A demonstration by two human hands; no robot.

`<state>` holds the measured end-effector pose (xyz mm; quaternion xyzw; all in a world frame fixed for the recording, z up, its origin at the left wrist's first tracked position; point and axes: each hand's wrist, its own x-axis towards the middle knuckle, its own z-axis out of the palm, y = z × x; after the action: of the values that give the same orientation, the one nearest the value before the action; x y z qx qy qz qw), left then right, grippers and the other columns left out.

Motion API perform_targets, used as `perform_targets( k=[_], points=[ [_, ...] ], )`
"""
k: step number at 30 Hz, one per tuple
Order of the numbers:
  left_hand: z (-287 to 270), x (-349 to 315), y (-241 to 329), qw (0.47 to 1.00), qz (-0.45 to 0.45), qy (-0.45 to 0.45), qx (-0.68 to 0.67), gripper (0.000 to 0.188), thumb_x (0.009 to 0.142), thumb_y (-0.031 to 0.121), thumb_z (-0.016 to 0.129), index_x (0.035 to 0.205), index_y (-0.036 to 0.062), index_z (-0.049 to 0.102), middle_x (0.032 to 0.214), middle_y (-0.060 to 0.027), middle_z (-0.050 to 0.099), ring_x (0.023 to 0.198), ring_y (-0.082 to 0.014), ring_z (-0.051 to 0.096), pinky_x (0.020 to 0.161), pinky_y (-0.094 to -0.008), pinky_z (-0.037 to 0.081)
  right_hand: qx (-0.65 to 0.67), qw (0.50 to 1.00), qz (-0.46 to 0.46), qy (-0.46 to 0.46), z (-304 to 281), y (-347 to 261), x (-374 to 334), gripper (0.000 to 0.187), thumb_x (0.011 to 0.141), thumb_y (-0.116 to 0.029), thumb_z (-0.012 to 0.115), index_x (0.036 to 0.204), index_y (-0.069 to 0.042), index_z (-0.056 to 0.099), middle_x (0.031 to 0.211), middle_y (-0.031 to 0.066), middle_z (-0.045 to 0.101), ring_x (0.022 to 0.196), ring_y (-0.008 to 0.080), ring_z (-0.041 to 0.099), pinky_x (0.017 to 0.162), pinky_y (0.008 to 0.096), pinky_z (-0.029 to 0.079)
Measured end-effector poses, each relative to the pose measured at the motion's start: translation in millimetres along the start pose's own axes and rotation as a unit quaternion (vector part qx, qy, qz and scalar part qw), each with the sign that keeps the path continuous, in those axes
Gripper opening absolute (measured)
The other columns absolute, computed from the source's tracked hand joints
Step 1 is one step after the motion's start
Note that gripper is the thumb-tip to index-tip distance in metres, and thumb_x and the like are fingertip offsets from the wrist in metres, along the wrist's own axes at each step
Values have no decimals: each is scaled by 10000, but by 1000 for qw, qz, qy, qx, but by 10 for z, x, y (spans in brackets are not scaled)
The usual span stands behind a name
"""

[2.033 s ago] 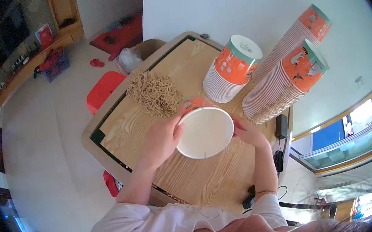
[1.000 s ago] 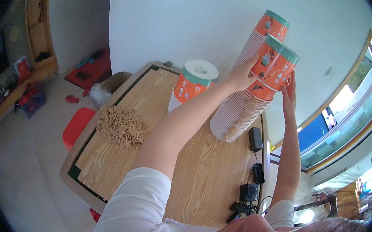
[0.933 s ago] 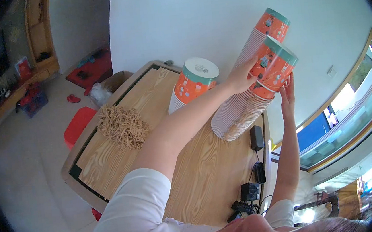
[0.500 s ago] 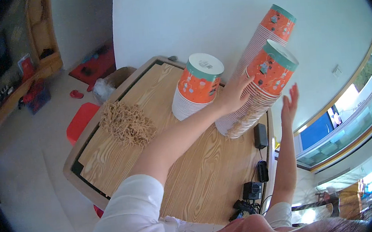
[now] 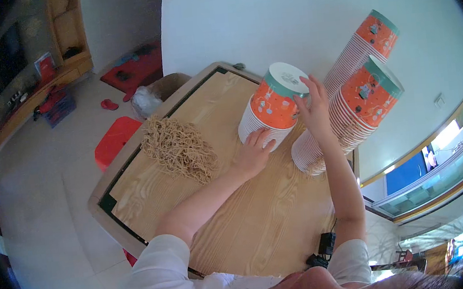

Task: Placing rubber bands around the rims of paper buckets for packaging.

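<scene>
A short stack of upturned paper buckets, orange with a green band and white rims below, stands on the wooden table. My left hand rests its spread fingers against the white rims at the stack's near left side. At the upper right side, my right hand is open, its parted fingers touching the top bucket near its green edge. Just right of it leans a taller stack of the same paper buckets, with tan twine down its side. A tangled heap of tan twine lies left on the table.
Another tall bucket stack stands behind, near the white wall. Black power adapters lie at the table's near right edge. Left of the table are a red stool and a cardboard box with a clear plastic bag.
Both my hands have left the taller stack at the right and come to the short stack. The view has shifted, so the table things appear farther right.
</scene>
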<state>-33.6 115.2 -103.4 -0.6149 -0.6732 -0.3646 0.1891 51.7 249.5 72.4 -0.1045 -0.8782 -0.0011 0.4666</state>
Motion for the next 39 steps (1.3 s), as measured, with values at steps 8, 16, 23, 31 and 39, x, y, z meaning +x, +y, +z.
perform_targets(
  k=[8, 16, 23, 31, 39],
  points=[
    [-1, 93, -114, 999, 27, 23, 11, 326, 806, 113, 515, 1113, 17, 570, 1297, -145, 459, 1272, -303, 388, 1058, -511, 304, 97, 994, 30, -47, 207, 81, 54, 152, 780, 4, 664, 924, -34, 632, 924, 108, 604, 825, 238, 603, 590, 283, 494],
    [-77, 238, -27, 999, 30, -28, 22, 331, 773, 107, 568, 1093, 22, 593, 1235, -140, 491, 1233, -303, 418, 1028, -503, 346, 79, 997, -8, 19, 20, 237, 346, 101, 816, -17, 644, 915, -7, 628, 846, 83, 622, 788, 190, 593, 719, 296, 474],
    [-282, 89, -123, 966, -107, 66, -228, 286, 819, 92, 578, 1100, 38, 581, 1219, -121, 528, 1178, -301, 485, 1019, -413, 353, 171, 956, 108, 213, -1017, -434, 530, 175, 926, -107, 574, 1060, 2, 603, 992, 67, 634, 915, 146, 578, 826, 285, 463],
    [-1506, -609, -216, 753, -213, 156, -603, 536, 945, 141, 485, 1437, 41, 296, 1464, -109, 347, 1336, -181, 342, 1088, -331, 280, 578, 677, 440, -119, -303, -648, -919, 129, 933, -165, 546, 1047, -105, 544, 961, 20, 595, 857, 124, 571, 767, 282, 478],
    [-1647, -991, 25, 621, -449, 108, -633, 482, 889, 18, 380, 1370, 15, 414, 1341, -124, 488, 1245, -192, 459, 1043, -315, 351, 398, 733, 417, -361, 391, -697, -1954, 450, 890, -191, 626, 1296, -74, 471, 1196, 95, 591, 1066, 186, 577, 889, 325, 489]
  ],
)
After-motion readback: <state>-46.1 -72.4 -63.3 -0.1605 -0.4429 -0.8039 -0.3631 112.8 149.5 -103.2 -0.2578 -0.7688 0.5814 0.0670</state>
